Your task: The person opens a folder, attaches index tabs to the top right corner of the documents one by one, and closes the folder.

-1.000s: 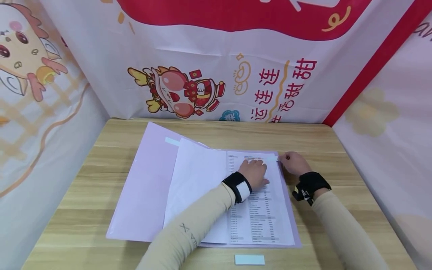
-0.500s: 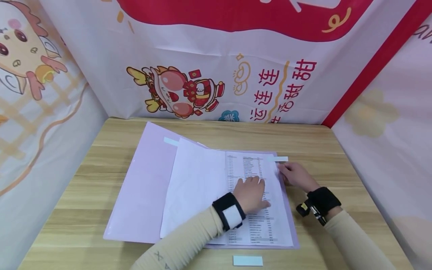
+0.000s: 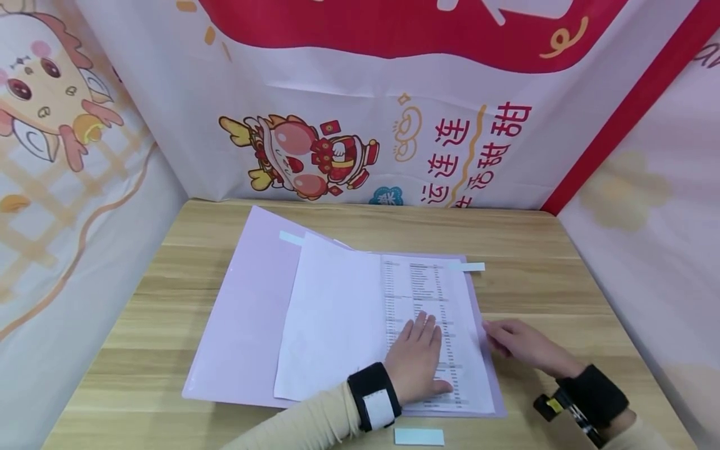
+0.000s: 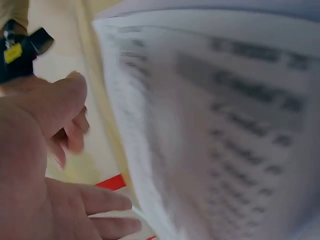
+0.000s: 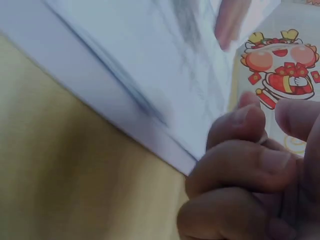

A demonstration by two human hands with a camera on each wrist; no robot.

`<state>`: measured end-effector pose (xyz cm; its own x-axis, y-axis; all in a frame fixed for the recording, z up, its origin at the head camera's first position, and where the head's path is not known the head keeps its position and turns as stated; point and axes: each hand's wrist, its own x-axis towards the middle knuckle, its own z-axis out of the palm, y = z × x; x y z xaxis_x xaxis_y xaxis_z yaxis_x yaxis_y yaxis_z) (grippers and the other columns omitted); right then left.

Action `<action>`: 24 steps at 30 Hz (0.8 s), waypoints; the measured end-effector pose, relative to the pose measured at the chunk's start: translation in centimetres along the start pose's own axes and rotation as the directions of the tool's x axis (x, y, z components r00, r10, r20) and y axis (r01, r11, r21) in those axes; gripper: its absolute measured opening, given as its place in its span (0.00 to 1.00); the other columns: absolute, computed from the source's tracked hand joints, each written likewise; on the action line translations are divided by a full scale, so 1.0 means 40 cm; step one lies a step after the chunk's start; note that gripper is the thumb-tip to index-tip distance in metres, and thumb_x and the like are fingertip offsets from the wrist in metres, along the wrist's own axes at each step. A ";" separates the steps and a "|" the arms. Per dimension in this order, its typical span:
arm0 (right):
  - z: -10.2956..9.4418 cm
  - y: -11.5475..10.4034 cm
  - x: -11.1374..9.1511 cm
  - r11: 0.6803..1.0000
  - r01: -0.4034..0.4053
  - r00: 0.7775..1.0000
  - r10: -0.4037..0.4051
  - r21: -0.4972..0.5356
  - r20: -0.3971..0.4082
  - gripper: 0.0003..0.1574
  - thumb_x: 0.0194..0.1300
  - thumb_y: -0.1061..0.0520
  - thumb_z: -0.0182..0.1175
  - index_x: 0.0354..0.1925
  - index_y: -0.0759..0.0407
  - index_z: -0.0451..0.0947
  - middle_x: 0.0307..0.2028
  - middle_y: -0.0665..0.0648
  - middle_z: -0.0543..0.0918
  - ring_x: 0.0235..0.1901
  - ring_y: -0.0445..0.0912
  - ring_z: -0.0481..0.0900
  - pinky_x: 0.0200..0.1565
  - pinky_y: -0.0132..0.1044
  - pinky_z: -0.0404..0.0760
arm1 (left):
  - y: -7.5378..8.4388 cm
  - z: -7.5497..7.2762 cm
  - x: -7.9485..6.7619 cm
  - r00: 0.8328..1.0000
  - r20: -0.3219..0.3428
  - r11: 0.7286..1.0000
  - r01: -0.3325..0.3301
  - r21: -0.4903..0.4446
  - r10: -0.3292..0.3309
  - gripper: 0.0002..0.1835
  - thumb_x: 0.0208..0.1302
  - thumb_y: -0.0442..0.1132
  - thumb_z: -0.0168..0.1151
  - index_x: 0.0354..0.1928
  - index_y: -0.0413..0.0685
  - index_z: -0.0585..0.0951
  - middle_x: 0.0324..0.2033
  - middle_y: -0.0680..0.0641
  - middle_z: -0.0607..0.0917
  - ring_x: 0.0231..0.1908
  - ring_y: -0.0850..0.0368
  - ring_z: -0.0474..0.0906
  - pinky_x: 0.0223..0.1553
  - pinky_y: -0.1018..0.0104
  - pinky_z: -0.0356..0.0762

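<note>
A lilac folder lies opened on the table, with a blank white sheet turned to the left and a printed page on the right. My left hand rests on the lower half of the printed page, its fingers straight and pointing away from me. Just off the folder's right edge is my right hand, fingers loosely curled, with nothing between thumb and fingers in the right wrist view. A pale blue sticky tab juts out past the page's upper right edge.
Another pale blue tab sticks out from the turned sheet's upper left. A pad of pale blue tabs lies below the folder, near the front. Printed fabric hangs behind the wooden table and along both sides.
My right hand has let go of the tab and moved down and right along the folder's edge. My left hand has slid down the page from its top, away from the tab.
</note>
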<state>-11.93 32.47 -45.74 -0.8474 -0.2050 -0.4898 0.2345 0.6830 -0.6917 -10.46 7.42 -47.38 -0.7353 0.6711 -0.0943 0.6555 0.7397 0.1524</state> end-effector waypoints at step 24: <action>0.083 0.052 -0.007 0.994 -0.096 0.995 0.096 0.045 0.012 0.39 0.68 0.30 0.38 0.28 0.61 0.75 0.16 0.50 0.69 0.17 0.43 0.68 0.21 0.30 0.62 | -0.015 0.055 0.019 0.992 0.057 0.994 0.112 0.014 -0.113 0.71 0.29 0.81 0.59 0.71 0.40 0.52 0.71 0.40 0.51 0.70 0.47 0.48 0.66 0.57 0.56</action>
<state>-9.61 31.63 -48.81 -0.8150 -0.1472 -0.5604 0.3364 0.6674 -0.6644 -11.02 7.59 -49.72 -0.7938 0.5850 -0.1665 0.5711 0.8110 0.1267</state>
